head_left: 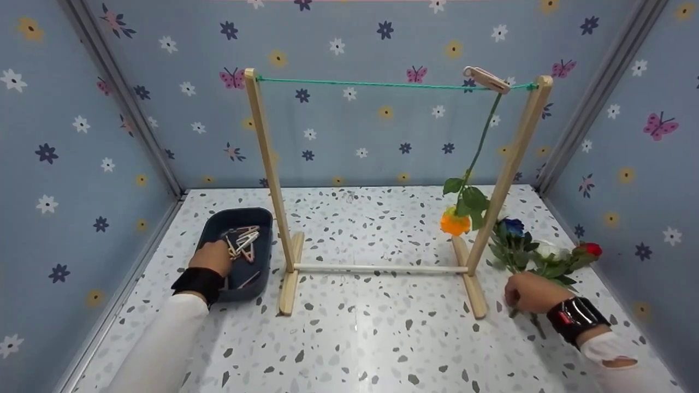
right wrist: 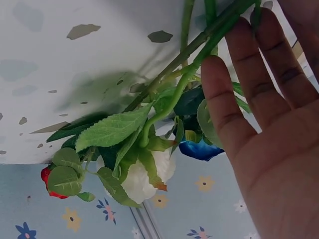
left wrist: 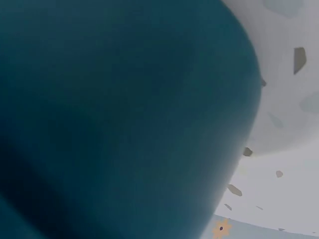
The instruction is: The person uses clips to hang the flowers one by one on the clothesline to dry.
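In the head view my left hand reaches over the near-left rim of a dark blue tray holding several clothespins. Its fingertips are down among the pins, and whether they grip one I cannot tell. The tray's wall fills most of the left wrist view. On the right, my right hand is curled at the stems of a bunch of roses. Its fingertips meet a green stem; the thumb is mostly hidden. The bunch includes a white rose, a blue rose and a red rose.
A wooden frame stands in the middle with a green string across its top. Near the right post a clothespin holds an orange-yellow rose upside down. Flower-patterned walls enclose the speckled table.
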### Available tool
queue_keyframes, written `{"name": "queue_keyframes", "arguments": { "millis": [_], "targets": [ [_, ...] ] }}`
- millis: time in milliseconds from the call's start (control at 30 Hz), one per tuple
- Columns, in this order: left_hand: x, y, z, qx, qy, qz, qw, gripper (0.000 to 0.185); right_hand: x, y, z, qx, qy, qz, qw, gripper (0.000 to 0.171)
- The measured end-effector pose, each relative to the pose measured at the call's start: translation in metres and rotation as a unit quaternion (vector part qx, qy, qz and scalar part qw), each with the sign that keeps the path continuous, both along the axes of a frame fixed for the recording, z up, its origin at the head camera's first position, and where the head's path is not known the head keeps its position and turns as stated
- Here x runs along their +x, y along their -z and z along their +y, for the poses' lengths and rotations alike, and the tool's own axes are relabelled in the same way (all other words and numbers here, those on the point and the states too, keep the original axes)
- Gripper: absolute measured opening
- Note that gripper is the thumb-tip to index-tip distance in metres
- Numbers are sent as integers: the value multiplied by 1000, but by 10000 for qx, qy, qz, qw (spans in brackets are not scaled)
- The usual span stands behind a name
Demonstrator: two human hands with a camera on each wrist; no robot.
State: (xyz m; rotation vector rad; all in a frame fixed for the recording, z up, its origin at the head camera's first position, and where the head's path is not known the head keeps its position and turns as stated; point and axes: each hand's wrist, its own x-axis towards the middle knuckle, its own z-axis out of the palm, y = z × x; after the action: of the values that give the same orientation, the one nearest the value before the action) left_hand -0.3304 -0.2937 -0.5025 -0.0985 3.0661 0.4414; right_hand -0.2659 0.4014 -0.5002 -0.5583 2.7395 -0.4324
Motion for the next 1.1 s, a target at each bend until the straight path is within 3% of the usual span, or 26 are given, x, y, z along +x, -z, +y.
{"name": "queue_keyframes", "arguments": {
  "millis": [300,467,667,967,1100],
  "targets": [
    [-4,9,0,-254,142,54,9996,20,-3,1,4,-65,-354,-73,9993,29],
    [0,6,2,-356,166,106,9992,22,-3,-1,7,-38,-542,53,9985,25],
    [-1,3,5,-148,167,171,9996,19,-4,0,9,-30,-664,140,9977,19],
    [-4,-7,5,181,352,905,9951,31,-3,2,9,-88,-998,446,9940,15],
    [2,-17,6,291,525,1340,9892,17,-3,1,9,-169,-840,598,9945,15]
  ]
}}
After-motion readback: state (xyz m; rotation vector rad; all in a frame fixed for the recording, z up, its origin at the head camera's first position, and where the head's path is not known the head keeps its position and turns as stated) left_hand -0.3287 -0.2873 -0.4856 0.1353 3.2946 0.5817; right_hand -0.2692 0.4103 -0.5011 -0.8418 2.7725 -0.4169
